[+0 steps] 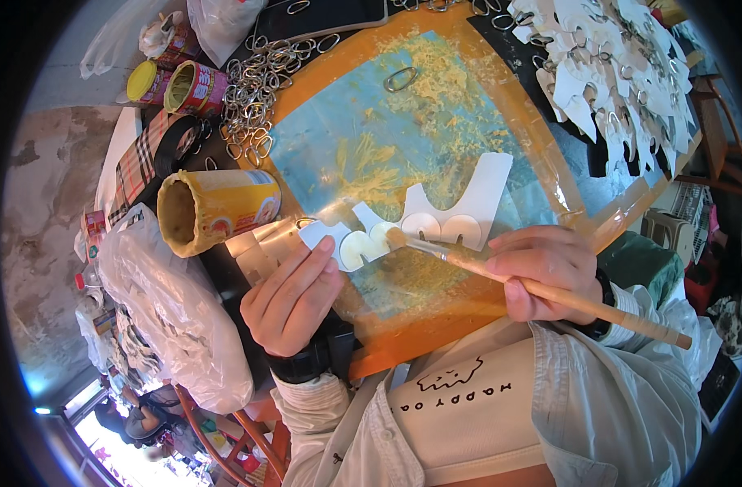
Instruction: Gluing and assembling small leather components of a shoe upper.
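My right hand (547, 272) is closed around the wooden handle of a glue brush (468, 261). Its bristles touch a white cut-out piece (460, 213) with strap-like arms and rounded, slotted patches along its lower edge. Fingers together, my left hand (294, 300) grips the left end of this piece; the thumb is mostly hidden. Beneath lies a blue and orange work board (330, 154) smeared with yellowish residue. Left of the piece, a yellow can (233, 203) with a crusted rim lies tipped toward the left. A loose metal ring (401, 79) rests farther up the board.
Many metal rings (253, 97) are heaped at the back left, beside small tins (196, 88). White pieces with rings (610, 73) pile up at the far right. A clear plastic bag (172, 316) stands left of my arm. Another person (135, 418) is in the lower-left background.
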Demonstrator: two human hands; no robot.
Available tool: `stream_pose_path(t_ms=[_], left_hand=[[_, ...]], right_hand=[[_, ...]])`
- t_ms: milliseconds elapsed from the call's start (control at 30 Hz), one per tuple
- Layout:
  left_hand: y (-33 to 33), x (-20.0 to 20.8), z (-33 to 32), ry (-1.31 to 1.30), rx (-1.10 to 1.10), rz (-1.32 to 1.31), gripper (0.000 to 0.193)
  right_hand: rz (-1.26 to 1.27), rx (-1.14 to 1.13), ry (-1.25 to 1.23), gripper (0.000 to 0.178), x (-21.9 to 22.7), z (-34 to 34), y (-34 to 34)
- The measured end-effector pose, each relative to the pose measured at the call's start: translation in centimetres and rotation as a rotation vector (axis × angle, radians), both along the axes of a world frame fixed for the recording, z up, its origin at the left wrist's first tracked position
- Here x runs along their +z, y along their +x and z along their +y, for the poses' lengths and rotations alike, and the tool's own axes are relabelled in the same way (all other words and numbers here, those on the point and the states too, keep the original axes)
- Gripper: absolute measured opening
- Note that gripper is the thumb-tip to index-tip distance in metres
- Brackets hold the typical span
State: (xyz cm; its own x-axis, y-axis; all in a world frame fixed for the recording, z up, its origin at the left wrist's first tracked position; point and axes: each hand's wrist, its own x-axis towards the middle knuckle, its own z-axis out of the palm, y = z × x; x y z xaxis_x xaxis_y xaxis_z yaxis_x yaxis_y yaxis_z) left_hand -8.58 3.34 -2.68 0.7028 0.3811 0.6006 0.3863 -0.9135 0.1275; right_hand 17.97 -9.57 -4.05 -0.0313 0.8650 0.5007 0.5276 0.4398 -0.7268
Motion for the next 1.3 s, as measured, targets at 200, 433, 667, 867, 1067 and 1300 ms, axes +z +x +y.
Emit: stream_pose_path(t_ms=[200, 433, 667, 867, 1067, 1300], left_hand=[[0.1, 0.0, 0.2, -0.001, -0.013, -0.014, 0.022], [-0.2, -0.1, 0.1, -0.001, -0.019, -0.023, 0.022], [-0.2, 0.0, 0.1, -0.003, -0.017, -0.022, 0.021], [-0.1, 0.0, 0.1, 0.000, -0.029, -0.043, 0.021], [-0.2, 0.4, -0.1, -0.032, -0.036, -0.036, 0.021], [-0.1, 0.4, 0.0, -0.040, -0.048, -0.023, 0.021]], right_hand=[[0.064, 0.049, 0.017, 0.015, 0.8, -0.6, 0.9], [0.103, -0.023, -0.004, 0.016, 0.4, 0.6, -0.3], [0.076, 0.025, -0.014, 0.013, 0.7, -0.5, 0.7], [0.144, -0.039, 0.003, 0.013, 0.7, 0.3, 0.2], [0.032, -0.024, 0.025, 0.012, 0.5, 0.3, 0.1], [0.022, -0.009, -0.021, 0.012, 0.7, -0.6, 0.6]])
